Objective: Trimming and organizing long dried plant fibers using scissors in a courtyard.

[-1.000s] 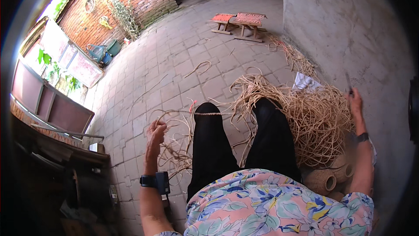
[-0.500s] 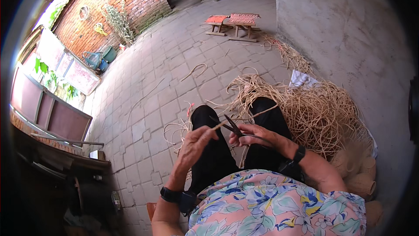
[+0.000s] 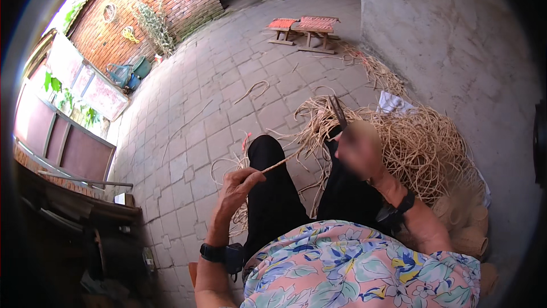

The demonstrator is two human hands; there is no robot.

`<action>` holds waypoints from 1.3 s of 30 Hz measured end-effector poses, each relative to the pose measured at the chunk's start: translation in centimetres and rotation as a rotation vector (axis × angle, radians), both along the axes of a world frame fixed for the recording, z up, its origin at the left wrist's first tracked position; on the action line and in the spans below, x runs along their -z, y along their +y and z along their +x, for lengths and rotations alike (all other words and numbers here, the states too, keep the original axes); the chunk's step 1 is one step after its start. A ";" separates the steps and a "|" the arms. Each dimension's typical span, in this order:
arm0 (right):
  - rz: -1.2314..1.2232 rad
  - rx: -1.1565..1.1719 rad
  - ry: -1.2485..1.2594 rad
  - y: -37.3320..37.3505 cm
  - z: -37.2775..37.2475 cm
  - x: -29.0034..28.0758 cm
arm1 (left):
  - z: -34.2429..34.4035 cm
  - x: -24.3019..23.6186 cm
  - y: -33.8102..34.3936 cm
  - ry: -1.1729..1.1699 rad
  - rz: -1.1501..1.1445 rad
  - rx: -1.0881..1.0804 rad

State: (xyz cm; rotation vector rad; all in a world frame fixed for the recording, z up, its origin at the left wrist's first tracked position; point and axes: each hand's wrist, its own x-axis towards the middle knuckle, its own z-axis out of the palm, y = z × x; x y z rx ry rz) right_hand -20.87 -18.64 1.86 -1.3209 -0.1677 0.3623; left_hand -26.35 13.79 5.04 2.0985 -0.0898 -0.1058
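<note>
Over my left knee, my left hand (image 3: pixel 235 187) is closed, with a tan twisted straw cord (image 3: pixel 276 166) pinched between thumb and fingers. The cord's short free end points up to the right. Above my right thigh, at the edge of the straw heap, my right hand (image 3: pixel 361 151) grips dark scissors (image 3: pixel 338 113), their blades pointing up and away. That hand is blurred, and the scissors' handles are hidden in it.
A large tangled heap of straw cord (image 3: pixel 424 151) lies to my right, a white cloth (image 3: pixel 394 103) on its far side. Rolled tan woven pieces (image 3: pixel 470 231) sit by my right elbow. Two low wooden stools (image 3: pixel 317 25) stand ahead. A concrete wall (image 3: pixel 444 29) bounds the right.
The scissors and my right hand have moved up and right, away from the cord. My left hand has drawn left and slightly down with the cord, whose protruding part now looks shorter.
</note>
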 end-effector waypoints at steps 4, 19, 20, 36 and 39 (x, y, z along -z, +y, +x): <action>-0.263 -0.086 -0.711 3.8 -1.1 -2.3 | 0.4 -0.9 -2.2 -0.010 0.060 0.086; 0.101 0.213 -0.271 -9.1 4.6 -1.1 | 0.7 3.5 11.1 -0.472 0.669 -0.641; 0.064 0.276 -0.340 -11.5 4.8 -1.2 | 0.5 3.3 11.2 -0.470 0.668 -0.640; -1.773 1.226 0.054 -45.7 5.8 9.3 | -0.9 6.0 19.2 -0.076 0.817 -0.702; -1.805 0.936 -0.024 -40.8 5.8 12.1 | 1.2 3.5 14.6 0.000 0.169 -0.638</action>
